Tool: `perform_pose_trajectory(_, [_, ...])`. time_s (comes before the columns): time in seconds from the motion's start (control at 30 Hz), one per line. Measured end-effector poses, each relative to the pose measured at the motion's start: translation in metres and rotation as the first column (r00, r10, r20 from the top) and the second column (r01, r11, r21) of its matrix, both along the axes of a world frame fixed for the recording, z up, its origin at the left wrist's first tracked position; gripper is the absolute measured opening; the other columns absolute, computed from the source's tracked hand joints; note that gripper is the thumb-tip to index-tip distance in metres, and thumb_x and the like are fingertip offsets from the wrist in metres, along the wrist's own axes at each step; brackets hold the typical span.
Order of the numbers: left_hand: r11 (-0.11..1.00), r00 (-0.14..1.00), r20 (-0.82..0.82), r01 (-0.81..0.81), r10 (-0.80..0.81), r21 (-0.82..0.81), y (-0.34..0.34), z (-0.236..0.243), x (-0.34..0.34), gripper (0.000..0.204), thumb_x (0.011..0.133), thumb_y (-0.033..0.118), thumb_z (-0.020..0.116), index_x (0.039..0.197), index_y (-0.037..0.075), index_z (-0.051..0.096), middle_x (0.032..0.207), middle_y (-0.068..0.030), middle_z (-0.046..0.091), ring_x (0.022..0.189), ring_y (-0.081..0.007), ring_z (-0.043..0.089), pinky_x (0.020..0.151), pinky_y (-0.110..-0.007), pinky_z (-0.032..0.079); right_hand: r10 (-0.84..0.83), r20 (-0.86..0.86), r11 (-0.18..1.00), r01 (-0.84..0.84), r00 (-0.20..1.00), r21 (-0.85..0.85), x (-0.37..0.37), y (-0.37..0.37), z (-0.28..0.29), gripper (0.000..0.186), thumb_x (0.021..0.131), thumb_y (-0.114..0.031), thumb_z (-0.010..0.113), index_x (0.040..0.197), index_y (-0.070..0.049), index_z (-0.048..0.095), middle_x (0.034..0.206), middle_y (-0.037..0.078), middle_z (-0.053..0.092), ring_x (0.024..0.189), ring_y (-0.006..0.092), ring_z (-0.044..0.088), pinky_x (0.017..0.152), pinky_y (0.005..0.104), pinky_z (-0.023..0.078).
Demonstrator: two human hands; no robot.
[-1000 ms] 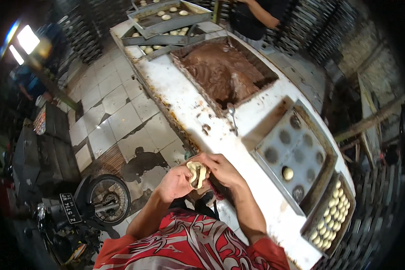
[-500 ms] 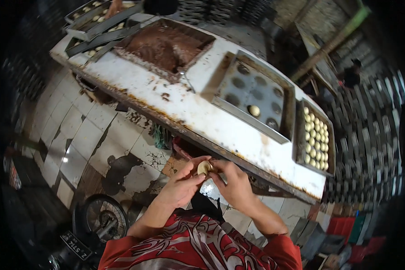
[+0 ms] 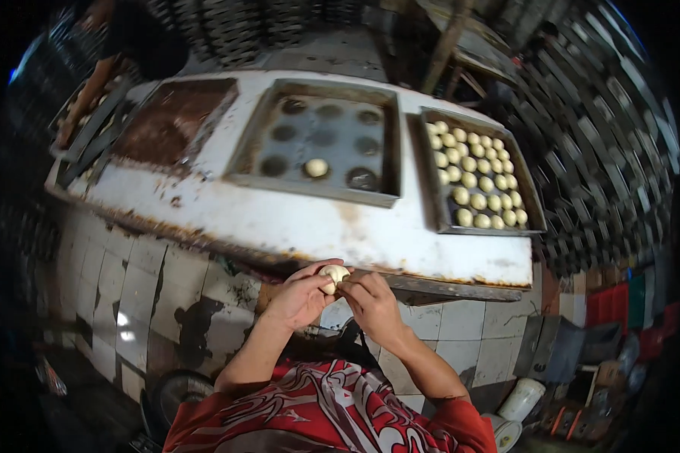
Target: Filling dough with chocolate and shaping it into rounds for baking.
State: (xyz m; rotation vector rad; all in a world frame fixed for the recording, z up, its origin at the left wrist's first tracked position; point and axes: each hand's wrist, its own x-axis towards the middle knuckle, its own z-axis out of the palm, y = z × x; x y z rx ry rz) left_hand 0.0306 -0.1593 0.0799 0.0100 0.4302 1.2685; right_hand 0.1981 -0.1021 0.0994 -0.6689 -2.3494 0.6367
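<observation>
A pale dough ball [image 3: 333, 276] is held between my two hands just in front of the table's near edge. Its top looks folded, with a gathered seam. My left hand [image 3: 298, 300] cups it from the left, fingers curled round its far side. With bent fingertips, my right hand [image 3: 375, 307] pinches the dough's right edge. Beyond them on the white table [image 3: 279, 205] stands a square metal tray [image 3: 389, 198] with dark round marks and a single dough ball [image 3: 316, 167] near its front.
To the right, another metal tray [image 3: 533, 229] holds rows of dough balls. A tray of brown filling [image 3: 159, 124] stands at left. Another person's arm [image 3: 87, 102] reaches over trays at the far left. A motorbike wheel [image 3: 177, 396] is behind me on the left.
The head view has turned right, so the table and trays shift left in it. The dough between my hands looks rounder and more folded over. Another person's arm and dark clothing show more at far left.
</observation>
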Motion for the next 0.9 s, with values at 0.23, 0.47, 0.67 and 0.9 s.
perform_pose_trajectory(0.23, [0.911,-0.529,-0.769,0.378,0.359,0.165,0.127,-0.073,0.063,0.061,0.077,0.006,0.056,0.133,0.001,0.033,0.139,-0.0228,0.03,0.132,-0.0322,0.025,0.106,-0.039,0.028,-0.445,0.002,0.793,0.395,0.896,-0.464,0.055,0.129,-0.071,0.015,0.084,-0.007,0.051,0.09,0.004,0.059,0.084,0.024,0.064,0.078,0.0373,0.064,0.068,0.0387,0.052])
perform_pose_trajectory(0.47, [0.9,0.267,-0.89,0.135,0.37,0.414,0.074,-0.043,-0.003,0.087,0.075,-0.004,0.061,0.143,0.004,0.006,0.149,-0.0162,0.016,0.138,-0.0277,0.017,0.112,-0.039,0.015,-0.069,-0.053,0.994,0.064,0.996,-0.087,-0.017,0.107,-0.106,0.015,0.077,-0.002,0.058,0.092,-0.002,0.06,0.087,0.018,0.062,0.084,0.0374,0.058,0.079,0.0425,0.046])
perform_pose_trajectory(0.67, [0.964,0.112,-0.964,0.083,0.242,0.252,0.015,-0.054,-0.072,0.049,0.084,-0.002,0.053,0.131,0.006,0.04,0.139,-0.0113,0.037,0.125,-0.0237,0.042,0.1,-0.035,0.035,-0.576,0.138,0.809,0.537,0.806,0.238,0.006,0.163,-0.096,0.006,0.075,-0.004,0.057,0.08,-0.002,0.054,0.082,0.016,0.053,0.082,0.0336,0.048,0.071,0.0446,0.038])
perform_pose_trajectory(0.9, [0.905,0.352,-0.931,0.357,0.1,0.232,0.057,-0.009,-0.142,0.041,0.087,0.001,0.052,0.128,0.003,0.046,0.124,-0.0084,0.054,0.112,-0.0195,0.054,0.09,-0.03,0.043,-0.564,0.302,0.826,0.512,0.769,0.236,0.013,0.087,-0.109,0.019,0.074,-0.014,0.062,0.087,-0.002,0.054,0.088,0.017,0.053,0.083,0.035,0.05,0.075,0.0456,0.041])
